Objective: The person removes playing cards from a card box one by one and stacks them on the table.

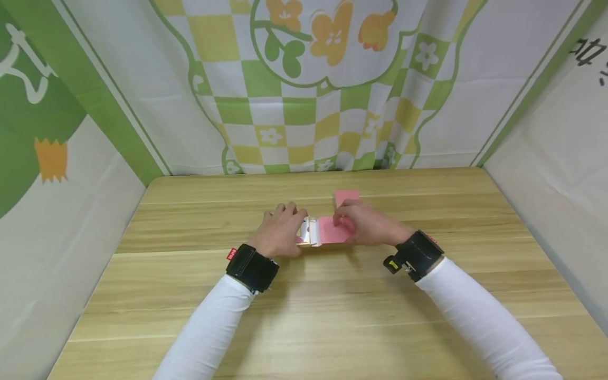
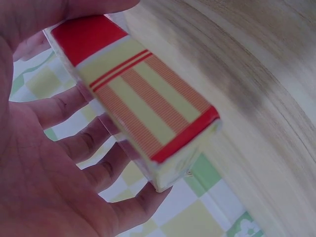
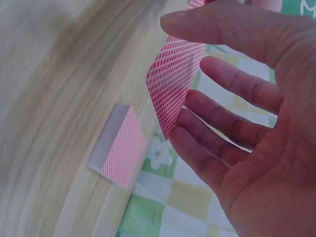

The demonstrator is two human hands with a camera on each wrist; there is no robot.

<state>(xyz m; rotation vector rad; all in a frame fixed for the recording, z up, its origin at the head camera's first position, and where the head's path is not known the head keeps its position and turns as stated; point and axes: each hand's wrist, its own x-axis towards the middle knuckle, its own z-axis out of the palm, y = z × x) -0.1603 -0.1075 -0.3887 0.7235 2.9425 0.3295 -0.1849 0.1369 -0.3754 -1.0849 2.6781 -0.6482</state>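
Observation:
Over the middle of the table, my left hand [image 1: 279, 233] grips a small playing card box [image 2: 140, 91] with red ends and striped sides, thumb on one side and fingers on the other. The box's white open end [image 1: 312, 232] faces right. At that end is a red-patterned playing card [image 3: 174, 81], pinched by my right hand [image 1: 368, 222] between thumb and fingers. Whether it is a single card or a thin few, I cannot tell. Just behind the right hand lies a deck of cards [image 3: 124, 148], pink-backed and stacked on the wood, partly hidden in the head view.
The light wooden table [image 1: 332, 316] extends around both hands. A green, yellow and white checked curtain [image 1: 313, 111] hangs along its back edge. White and green cloth walls [image 1: 560, 158] close off the left and right sides.

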